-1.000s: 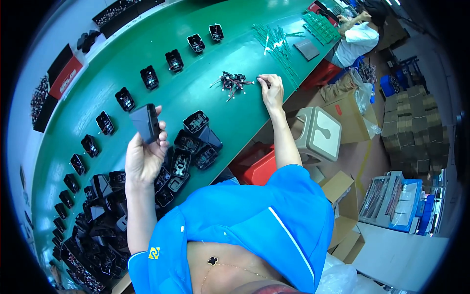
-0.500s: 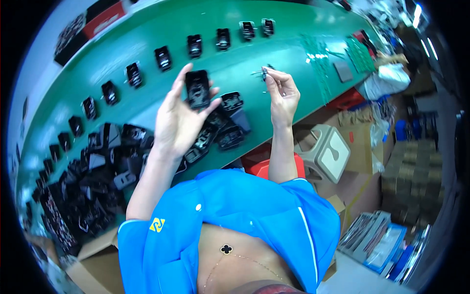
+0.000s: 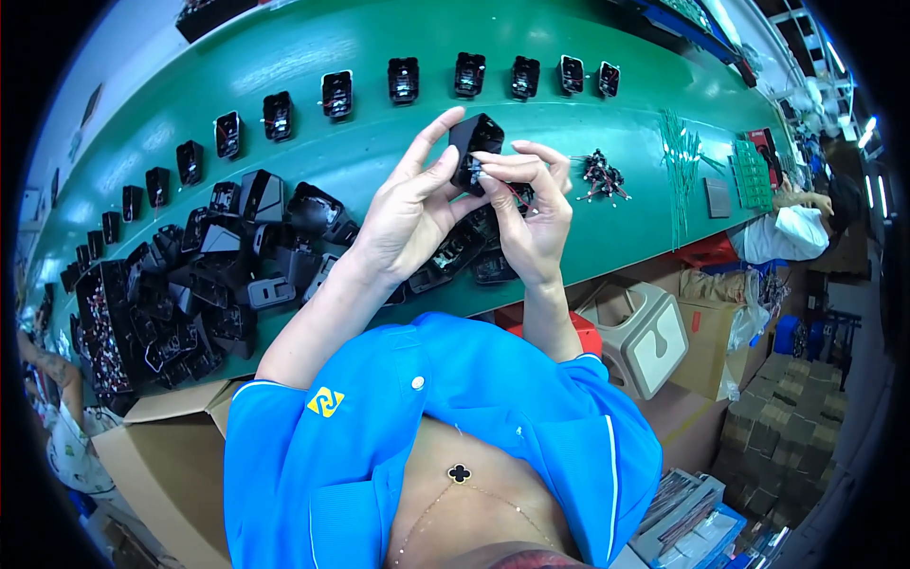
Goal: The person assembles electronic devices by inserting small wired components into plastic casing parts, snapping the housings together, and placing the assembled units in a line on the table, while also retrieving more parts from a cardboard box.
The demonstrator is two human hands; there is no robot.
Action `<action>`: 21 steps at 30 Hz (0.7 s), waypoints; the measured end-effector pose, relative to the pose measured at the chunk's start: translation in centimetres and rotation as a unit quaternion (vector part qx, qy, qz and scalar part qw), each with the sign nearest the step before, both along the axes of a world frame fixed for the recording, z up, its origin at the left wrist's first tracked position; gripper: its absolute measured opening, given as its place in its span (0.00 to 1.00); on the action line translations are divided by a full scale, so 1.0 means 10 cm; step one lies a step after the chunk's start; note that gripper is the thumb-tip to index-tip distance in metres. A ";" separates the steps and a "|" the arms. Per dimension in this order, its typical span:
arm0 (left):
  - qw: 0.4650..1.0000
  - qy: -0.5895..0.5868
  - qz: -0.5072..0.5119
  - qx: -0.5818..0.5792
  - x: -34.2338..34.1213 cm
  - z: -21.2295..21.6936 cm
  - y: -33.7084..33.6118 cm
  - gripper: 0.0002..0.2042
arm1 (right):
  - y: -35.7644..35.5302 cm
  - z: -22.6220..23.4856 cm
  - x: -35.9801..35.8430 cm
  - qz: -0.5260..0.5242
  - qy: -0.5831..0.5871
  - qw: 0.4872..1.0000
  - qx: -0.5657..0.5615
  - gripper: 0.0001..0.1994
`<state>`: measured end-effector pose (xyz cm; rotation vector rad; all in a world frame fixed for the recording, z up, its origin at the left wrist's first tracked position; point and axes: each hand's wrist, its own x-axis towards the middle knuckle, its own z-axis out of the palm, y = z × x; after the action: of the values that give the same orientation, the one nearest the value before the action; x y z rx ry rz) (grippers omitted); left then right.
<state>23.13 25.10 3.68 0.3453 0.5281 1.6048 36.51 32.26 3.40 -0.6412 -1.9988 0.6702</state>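
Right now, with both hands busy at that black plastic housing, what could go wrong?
The small red-wired part in the right hand might snag.
The left hand holds the black plastic housing raised, so a slip could drop it.
The heaped wired parts overlap, so lifting one might drag others.

Head view, single: left fisheye of a head-worn pair; looks down from above the hands [image 3: 408, 223], near them, wide enough for the table [image 3: 360, 163] beyond.
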 end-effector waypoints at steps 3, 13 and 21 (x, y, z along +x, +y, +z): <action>0.999 -0.031 0.011 -0.014 0.00 -0.06 -0.01 0.24 | 0.00 -0.05 -0.01 0.001 -0.003 0.999 -0.051 0.06; 0.981 0.180 0.054 -0.052 0.04 -0.01 0.07 0.27 | 0.16 -0.18 -0.03 -0.046 0.003 0.998 0.048 0.08; 0.980 0.189 0.029 -0.063 0.05 0.10 0.10 0.26 | 0.28 -0.32 0.03 0.009 0.122 0.992 -0.037 0.09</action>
<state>23.61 26.10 4.63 0.5475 0.9331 1.5589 36.85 35.11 0.17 -0.5563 -1.7625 0.7979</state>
